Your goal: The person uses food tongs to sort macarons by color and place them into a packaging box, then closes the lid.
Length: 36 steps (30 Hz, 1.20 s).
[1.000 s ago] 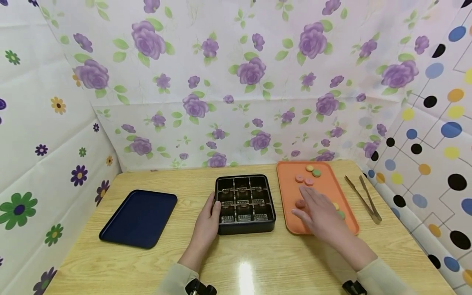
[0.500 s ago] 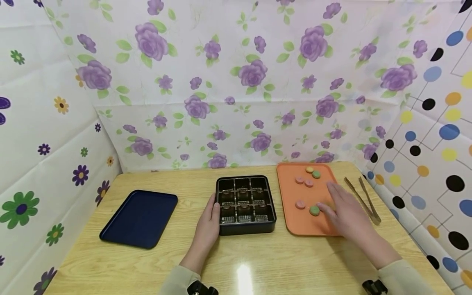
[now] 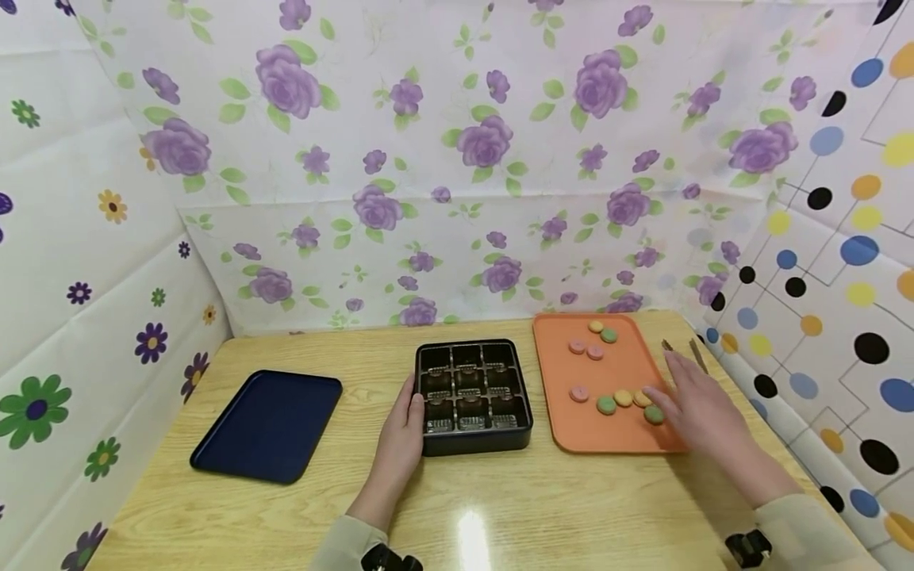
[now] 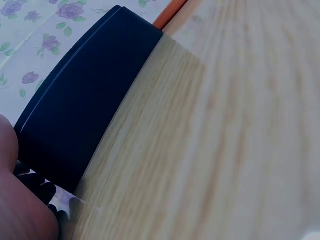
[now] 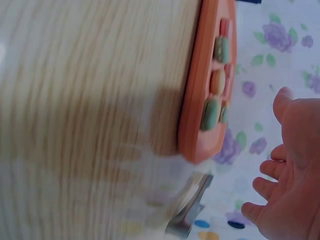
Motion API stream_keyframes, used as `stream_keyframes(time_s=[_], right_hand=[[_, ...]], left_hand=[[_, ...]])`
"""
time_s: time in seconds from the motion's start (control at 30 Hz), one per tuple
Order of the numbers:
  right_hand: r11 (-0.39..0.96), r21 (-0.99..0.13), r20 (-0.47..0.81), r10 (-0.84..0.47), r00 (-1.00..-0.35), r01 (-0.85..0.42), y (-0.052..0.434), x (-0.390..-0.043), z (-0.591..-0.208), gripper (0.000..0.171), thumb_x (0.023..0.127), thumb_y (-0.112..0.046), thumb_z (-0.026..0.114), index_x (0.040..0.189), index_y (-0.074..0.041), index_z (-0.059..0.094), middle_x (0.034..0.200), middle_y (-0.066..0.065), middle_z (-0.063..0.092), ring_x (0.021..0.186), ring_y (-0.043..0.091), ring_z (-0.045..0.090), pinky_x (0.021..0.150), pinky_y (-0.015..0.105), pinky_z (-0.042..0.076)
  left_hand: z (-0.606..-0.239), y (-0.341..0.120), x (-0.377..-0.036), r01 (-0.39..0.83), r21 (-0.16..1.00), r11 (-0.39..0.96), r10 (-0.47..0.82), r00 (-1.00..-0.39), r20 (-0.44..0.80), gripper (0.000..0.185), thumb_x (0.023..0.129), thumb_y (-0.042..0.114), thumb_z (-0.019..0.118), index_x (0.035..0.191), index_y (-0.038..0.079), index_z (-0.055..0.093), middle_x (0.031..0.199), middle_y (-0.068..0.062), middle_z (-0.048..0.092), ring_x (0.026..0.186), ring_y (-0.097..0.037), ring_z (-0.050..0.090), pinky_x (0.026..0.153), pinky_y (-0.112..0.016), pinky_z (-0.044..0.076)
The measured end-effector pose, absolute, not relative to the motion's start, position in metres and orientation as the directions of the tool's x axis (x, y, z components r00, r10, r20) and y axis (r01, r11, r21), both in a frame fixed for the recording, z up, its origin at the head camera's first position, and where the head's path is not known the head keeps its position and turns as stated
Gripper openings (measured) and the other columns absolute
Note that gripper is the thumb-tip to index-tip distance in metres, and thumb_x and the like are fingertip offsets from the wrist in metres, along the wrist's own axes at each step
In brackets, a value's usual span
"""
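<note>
My left hand (image 3: 402, 432) rests against the left side of a black box (image 3: 477, 441) divided into several square compartments. In the left wrist view, the thumb lies by a corner of the box (image 4: 90, 105); much of the hand is out of frame. My right hand (image 3: 707, 408) hovers with spread fingers over the right edge of an orange tray (image 3: 557, 428), holding nothing. Macarons lie on the tray, among them a pink one (image 3: 579, 393), a green one (image 3: 606, 405) and a yellow one (image 3: 624, 398). Metal tongs (image 5: 187, 210) lie right of the tray, largely hidden by the hand in the head view.
A dark blue tray (image 3: 267, 428) lies at the left of the wooden table (image 3: 457, 492). Floral cloth (image 3: 428, 198) hangs behind the table, and patterned cloths flank both sides.
My right hand has moved right, from over the macarons to the tray's right edge near the tongs, uncovering yellow and green macarons. My left hand and the box have stayed in place.
</note>
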State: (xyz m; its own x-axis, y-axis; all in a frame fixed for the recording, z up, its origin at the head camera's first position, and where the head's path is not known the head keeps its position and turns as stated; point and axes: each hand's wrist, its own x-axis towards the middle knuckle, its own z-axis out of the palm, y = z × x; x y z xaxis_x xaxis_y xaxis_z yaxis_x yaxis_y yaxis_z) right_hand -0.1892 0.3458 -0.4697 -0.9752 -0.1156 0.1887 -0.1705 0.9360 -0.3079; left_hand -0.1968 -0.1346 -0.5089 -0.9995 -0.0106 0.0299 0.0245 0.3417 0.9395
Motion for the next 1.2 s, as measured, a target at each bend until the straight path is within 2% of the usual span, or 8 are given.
stream_keyframes(time_s=[0.3,0.73,1.0,1.2], right_hand=[[0.940,-0.311,0.177,-0.085,-0.981,-0.138,0.371,-0.191,-0.476,0.091,0.117,-0.049,0.054,0.170,0.014,0.016,0.167,0.047,0.024,0.148,0.070,0.028,0.116,0.082,0.029],[0.935,-0.346,0.101,-0.045,-0.994,-0.077,0.396,-0.190,-0.483,0.094,0.119,-0.050,0.049,0.168,0.019,0.007,0.168,0.049,0.011,0.152,0.070,0.017,0.121,0.081,0.021],[0.941,-0.335,0.081,-0.021,-0.996,-0.047,0.409,-0.192,-0.490,0.095,0.119,-0.053,0.045,0.167,0.020,0.009,0.164,0.053,0.015,0.148,0.073,0.020,0.117,0.083,0.024],[0.933,-0.359,0.034,0.013,-0.999,0.000,0.418,-0.191,-0.492,0.098,0.118,-0.056,0.043,0.167,0.020,0.005,0.163,0.055,0.010,0.146,0.076,0.017,0.115,0.085,0.024]], left_hand=[[-0.509,-0.135,-0.196,0.025,0.948,0.317,-0.013,-0.999,0.031,0.059,0.124,0.036,0.037,0.178,0.018,0.025,0.181,-0.011,0.025,0.165,-0.040,0.023,0.131,-0.066,0.024],[-0.509,-0.135,-0.196,0.024,0.946,0.324,-0.019,-0.999,0.032,0.058,0.124,0.036,0.037,0.178,0.018,0.026,0.181,-0.011,0.026,0.165,-0.040,0.025,0.131,-0.066,0.025],[-0.509,-0.136,-0.196,0.023,0.945,0.326,-0.017,-0.999,0.030,0.059,0.124,0.036,0.038,0.178,0.018,0.025,0.181,-0.011,0.026,0.165,-0.041,0.025,0.130,-0.066,0.026],[-0.510,-0.136,-0.196,0.025,0.948,0.317,-0.014,-0.999,0.031,0.059,0.123,0.036,0.038,0.178,0.018,0.025,0.181,-0.010,0.025,0.165,-0.040,0.024,0.131,-0.066,0.025]])
